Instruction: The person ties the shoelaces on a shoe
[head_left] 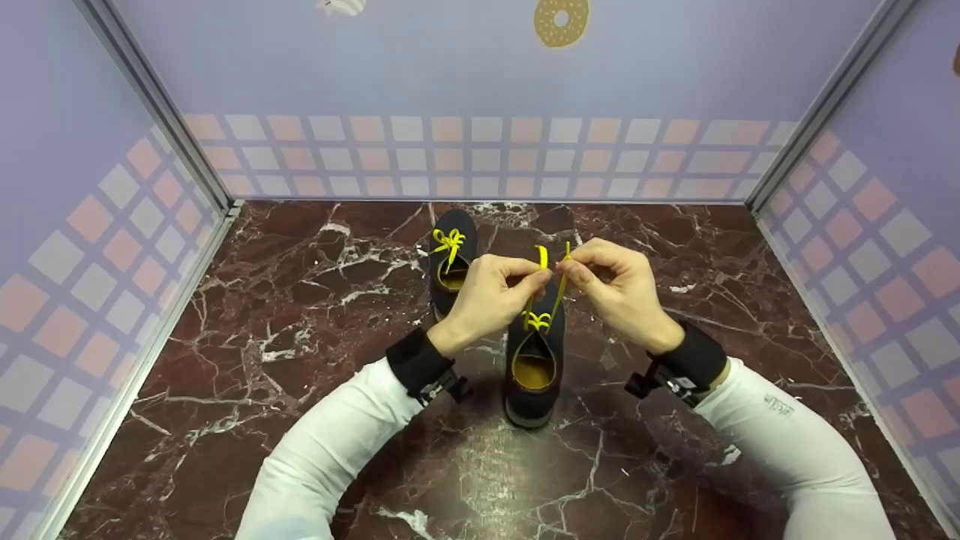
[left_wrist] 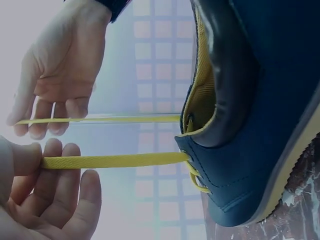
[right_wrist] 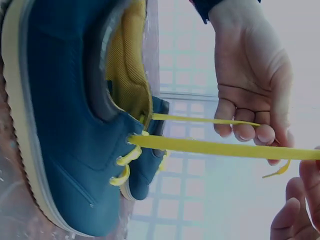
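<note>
A dark blue shoe (head_left: 531, 409) with a yellow lining stands between the forearms, toe pointing away. Its two yellow lace ends run up from the top eyelets, drawn straight. My left hand (head_left: 491, 294) pinches one lace end (left_wrist: 115, 161) between thumb and forefinger, with the tip sticking out beyond the fingers. My right hand (head_left: 622, 291) pinches the other lace end (right_wrist: 225, 147) the same way. The hands are close together above the shoe's toe, the laces side by side and uncrossed.
A second dark shoe (head_left: 455, 223), its yellow lace tied in a bow (head_left: 449, 241), stands to the left and farther back, partly behind my left hand. Both rest on a dark red marbled surface (head_left: 300, 420). Lilac panels (head_left: 450, 82) wall the back and sides.
</note>
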